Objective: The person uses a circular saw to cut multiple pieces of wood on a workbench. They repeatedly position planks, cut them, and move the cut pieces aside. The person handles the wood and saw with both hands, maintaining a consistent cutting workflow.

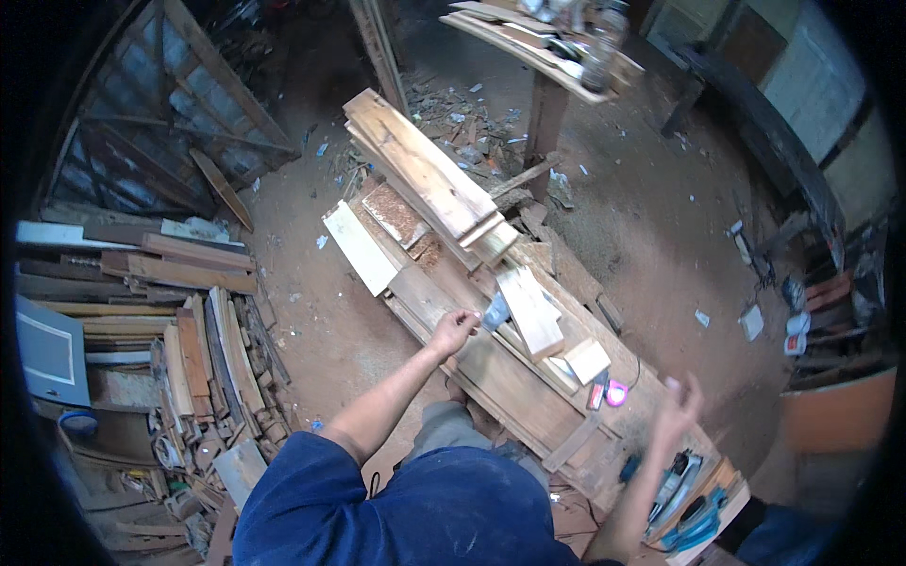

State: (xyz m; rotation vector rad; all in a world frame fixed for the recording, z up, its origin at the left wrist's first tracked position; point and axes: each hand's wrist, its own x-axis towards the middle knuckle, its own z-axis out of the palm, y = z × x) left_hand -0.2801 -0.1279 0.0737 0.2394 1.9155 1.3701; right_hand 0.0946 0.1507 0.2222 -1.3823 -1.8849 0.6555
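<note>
My left hand (453, 330) has curled fingers at the middle of the wooden bench (420, 300), closed on something small that I cannot make out, beside a pale short board (533, 316) and a light blue item (493, 313). Out to the right, my blurred right hand (678, 410) is raised with fingers apart and nothing visible in them. Near it lie a pink tape measure (616, 393), a small red-and-black item (596, 391), a wooden block (587, 360) and teal power tools (681, 528). Long planks (420, 160) are stacked on the bench's far end.
Piled boards (151, 274) and a grey panel (49, 349) fill the left. A cluttered raised shelf (500, 28) with a bottle stands at the back. A dark long beam (793, 141) and an orange panel (835, 410) are on the right. Scraps litter the dirt floor.
</note>
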